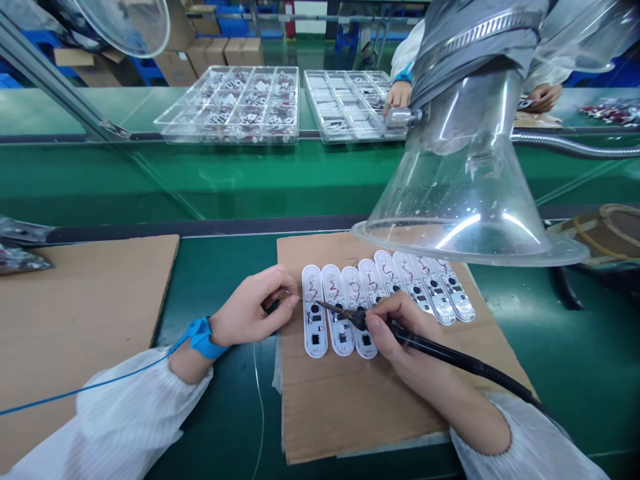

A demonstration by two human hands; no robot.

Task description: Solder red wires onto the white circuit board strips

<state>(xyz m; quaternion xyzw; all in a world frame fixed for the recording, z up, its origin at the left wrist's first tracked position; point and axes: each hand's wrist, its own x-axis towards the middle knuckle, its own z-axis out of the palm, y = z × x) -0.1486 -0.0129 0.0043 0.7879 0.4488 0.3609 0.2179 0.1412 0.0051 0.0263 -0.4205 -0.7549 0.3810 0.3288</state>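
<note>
Presently, right hand (395,333) fingers clench the soldering iron (440,350) by its handle, tip at the leftmost boards (315,327) on cardboard (350,407). Left hand (253,310) fingers pinch solder wire (259,380). Iron judged rigid and light: hold by the handle only.

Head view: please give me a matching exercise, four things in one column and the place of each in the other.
1. iron
2. solder wire
3. blue strap
4. clear hood

a. over the boards
b. in the left hand
c. in the right hand
d. on the left wrist

Pairs: 1-c, 2-b, 3-d, 4-a.
</note>
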